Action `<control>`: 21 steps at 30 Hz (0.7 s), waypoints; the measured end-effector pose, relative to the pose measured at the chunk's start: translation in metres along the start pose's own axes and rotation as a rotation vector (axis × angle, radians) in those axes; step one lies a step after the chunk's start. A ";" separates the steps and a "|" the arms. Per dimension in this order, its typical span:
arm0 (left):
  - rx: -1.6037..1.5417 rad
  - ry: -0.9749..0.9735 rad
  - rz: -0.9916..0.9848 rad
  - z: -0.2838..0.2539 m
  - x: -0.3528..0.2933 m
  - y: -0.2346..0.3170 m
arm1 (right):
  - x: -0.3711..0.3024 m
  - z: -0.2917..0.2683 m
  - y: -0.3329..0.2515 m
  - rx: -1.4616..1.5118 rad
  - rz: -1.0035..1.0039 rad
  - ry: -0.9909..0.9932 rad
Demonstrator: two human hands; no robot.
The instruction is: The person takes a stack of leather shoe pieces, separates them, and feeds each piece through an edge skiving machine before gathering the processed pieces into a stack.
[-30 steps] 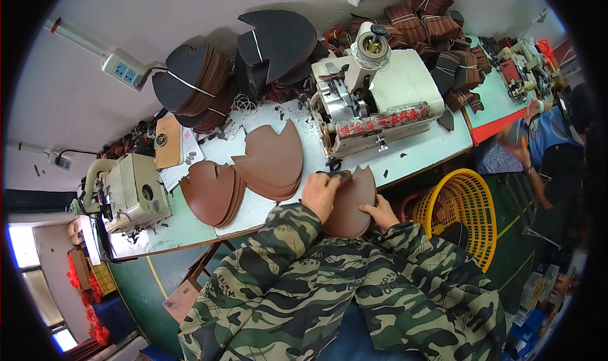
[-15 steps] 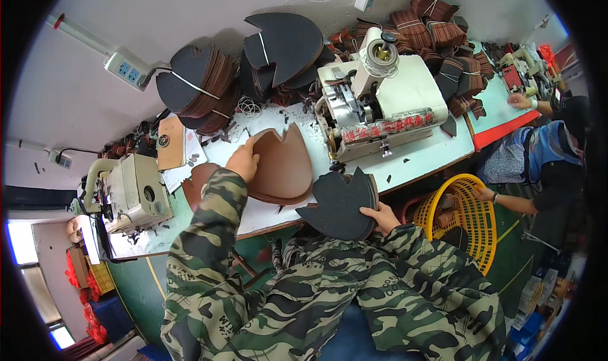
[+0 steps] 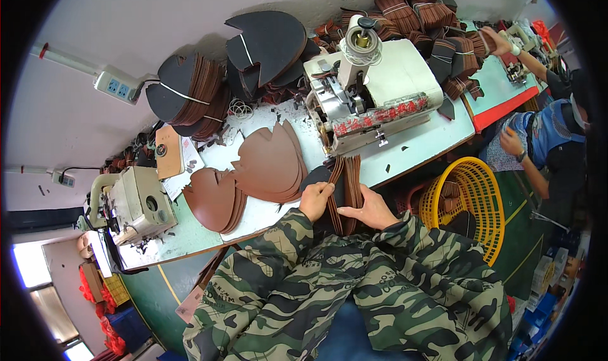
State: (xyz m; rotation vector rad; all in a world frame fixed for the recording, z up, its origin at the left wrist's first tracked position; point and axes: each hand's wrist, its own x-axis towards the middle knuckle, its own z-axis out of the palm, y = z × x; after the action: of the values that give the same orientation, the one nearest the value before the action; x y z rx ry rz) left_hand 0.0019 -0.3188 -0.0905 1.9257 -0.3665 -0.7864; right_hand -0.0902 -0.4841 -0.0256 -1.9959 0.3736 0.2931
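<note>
At the table's front edge, a stack of brown, black-backed cut leather pieces (image 3: pixel 353 187) stands on edge, parted into a thin bunch and a thicker one. My left hand (image 3: pixel 315 201) is closed on the thin bunch at its left. On the other side, my right hand (image 3: pixel 373 210) grips the thicker bunch, thumb reaching toward the gap. A dark piece lies partly hidden behind my hands. To their left, a larger fanned pile of notched brown leather pieces (image 3: pixel 266 164) lies brown side up, beside a smaller similar pile (image 3: pixel 210 199).
A cream skiving-type machine (image 3: pixel 392 76) stands behind my hands; another machine (image 3: pixel 136 199) is at the left. Tied dark stacks (image 3: pixel 183 92) line the wall. A yellow basket (image 3: pixel 465 202) holding brown bundles is at my right, near a co-worker (image 3: pixel 544 139).
My left hand has left the large brown pile and moved right to the stack in my right hand. That stack has turned up on edge and parted. The co-worker's arm has risen with a bundle.
</note>
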 end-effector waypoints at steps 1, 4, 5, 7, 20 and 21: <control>-0.095 0.025 -0.009 0.002 0.002 -0.005 | 0.001 0.000 0.002 -0.049 0.066 -0.015; -0.194 0.050 -0.062 0.009 0.003 -0.013 | 0.002 -0.001 0.007 -0.025 0.028 -0.001; -0.215 0.041 -0.068 0.010 0.003 -0.013 | 0.001 -0.001 0.008 0.030 0.020 0.003; -0.177 0.086 -0.017 0.014 0.003 -0.009 | 0.000 0.001 0.013 0.019 0.017 0.017; -0.139 0.669 0.134 -0.235 -0.103 -0.058 | 0.003 -0.010 0.051 0.621 0.267 -0.051; -0.232 0.736 0.013 -0.260 -0.112 -0.086 | 0.000 -0.017 0.042 0.702 0.220 -0.095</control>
State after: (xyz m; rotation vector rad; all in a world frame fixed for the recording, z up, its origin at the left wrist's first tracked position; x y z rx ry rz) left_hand 0.0836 -0.0382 -0.0453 1.8410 0.1579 -0.0681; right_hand -0.1057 -0.5168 -0.0532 -1.2507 0.5491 0.3371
